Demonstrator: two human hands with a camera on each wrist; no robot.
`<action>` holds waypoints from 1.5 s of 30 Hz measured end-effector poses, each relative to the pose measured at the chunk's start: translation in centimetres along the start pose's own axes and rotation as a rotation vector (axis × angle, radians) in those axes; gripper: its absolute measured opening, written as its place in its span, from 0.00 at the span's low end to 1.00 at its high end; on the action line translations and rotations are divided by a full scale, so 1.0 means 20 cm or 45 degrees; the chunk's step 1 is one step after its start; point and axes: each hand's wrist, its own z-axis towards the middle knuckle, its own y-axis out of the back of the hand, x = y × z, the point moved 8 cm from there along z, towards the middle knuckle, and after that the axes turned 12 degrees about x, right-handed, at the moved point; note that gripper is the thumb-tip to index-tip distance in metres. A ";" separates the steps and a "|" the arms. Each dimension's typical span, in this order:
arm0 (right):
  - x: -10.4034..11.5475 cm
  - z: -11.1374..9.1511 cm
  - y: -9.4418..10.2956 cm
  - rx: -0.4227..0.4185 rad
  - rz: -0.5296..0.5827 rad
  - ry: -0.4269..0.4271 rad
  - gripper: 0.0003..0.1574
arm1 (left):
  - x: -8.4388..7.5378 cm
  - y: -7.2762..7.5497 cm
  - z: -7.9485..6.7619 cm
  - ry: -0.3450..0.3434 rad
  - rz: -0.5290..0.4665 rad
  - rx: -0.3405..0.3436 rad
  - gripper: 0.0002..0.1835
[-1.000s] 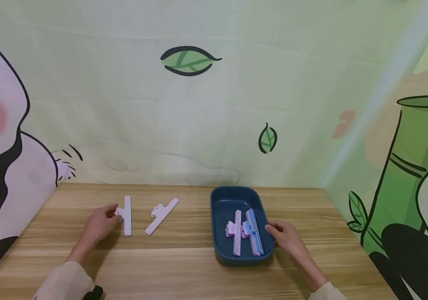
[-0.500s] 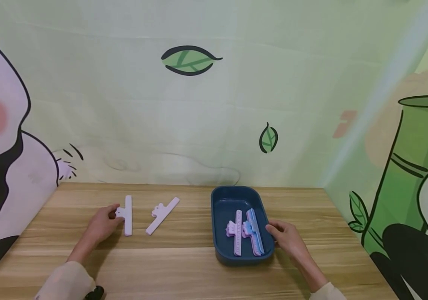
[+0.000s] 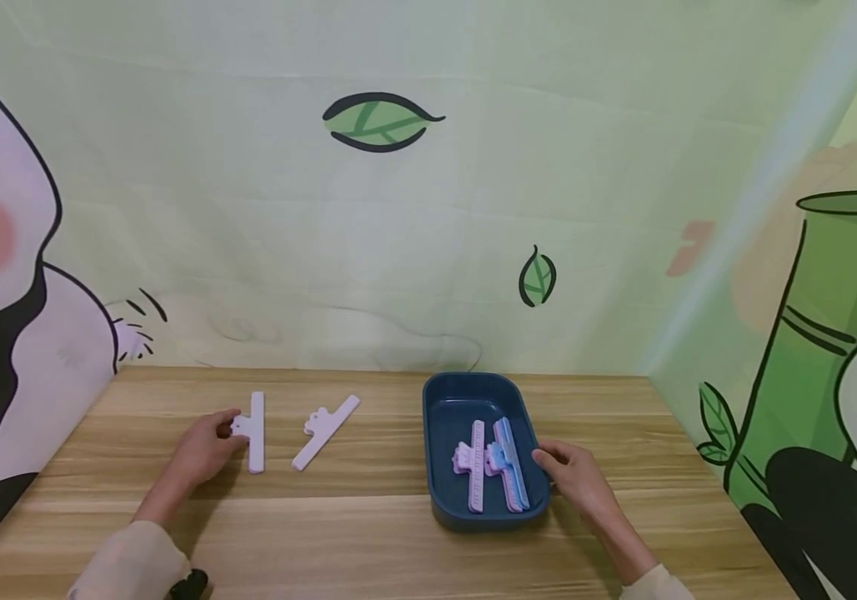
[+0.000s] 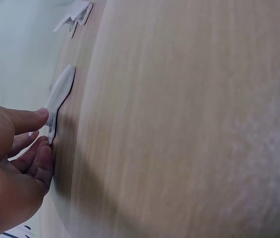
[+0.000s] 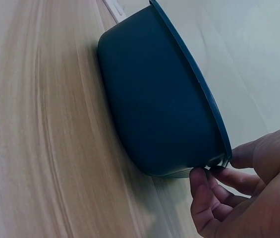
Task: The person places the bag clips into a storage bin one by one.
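At the left of the table my left hand pinches the handle of a white bag clip between thumb and fingers. In the left wrist view the long bar of this clip points away from the fingertips, close over the wood. A second white clip lies slanted just to its right. My right hand grips the right rim of a dark blue tub, thumb at the rim and fingers against the outer wall. Inside the tub lie a pink clip and a blue clip overlapping another pink one.
All of this stands on a wood-grain table. Behind it rises a pale green printed backdrop with leaves, a panda and bamboo. The tub stands near the table's back edge, right of the middle.
Almost nothing differs. The left fingers have shifted very slightly on the white clip's handle; the right hand and the tub hold their places.
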 end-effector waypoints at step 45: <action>0.00 0.00 0.00 -0.003 0.006 -0.029 0.20 | -0.32 0.19 -0.15 -0.132 -0.192 0.045 0.34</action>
